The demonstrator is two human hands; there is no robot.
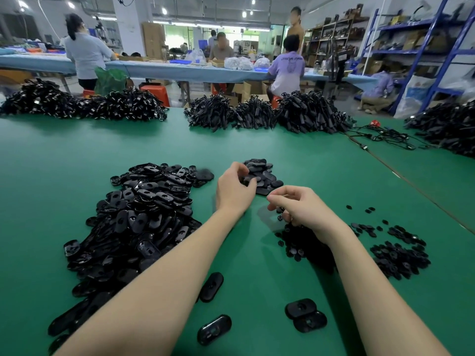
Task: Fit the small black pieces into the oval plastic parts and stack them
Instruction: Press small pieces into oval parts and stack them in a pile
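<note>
A big heap of black oval plastic parts [144, 214] covers the green table [64, 155] to my left. A smaller stack of oval parts [262, 173] lies straight ahead. My left hand [232, 191] reaches to that stack and pinches one oval part at its near edge. My right hand [300, 209] hovers with curled fingers over a pile of small black pieces [305, 242] and seems to pinch small pieces, mostly hidden by the fingers. More small pieces [398, 255] are scattered to the right.
Three loose oval parts [304, 314] [211, 287] [213, 329] lie near the front edge. Large bundles of black cables [259, 111] line the far edge, and loose cables [385, 137] trail at the right. People work at a blue table [180, 70] behind; shelves [421, 47] stand at right.
</note>
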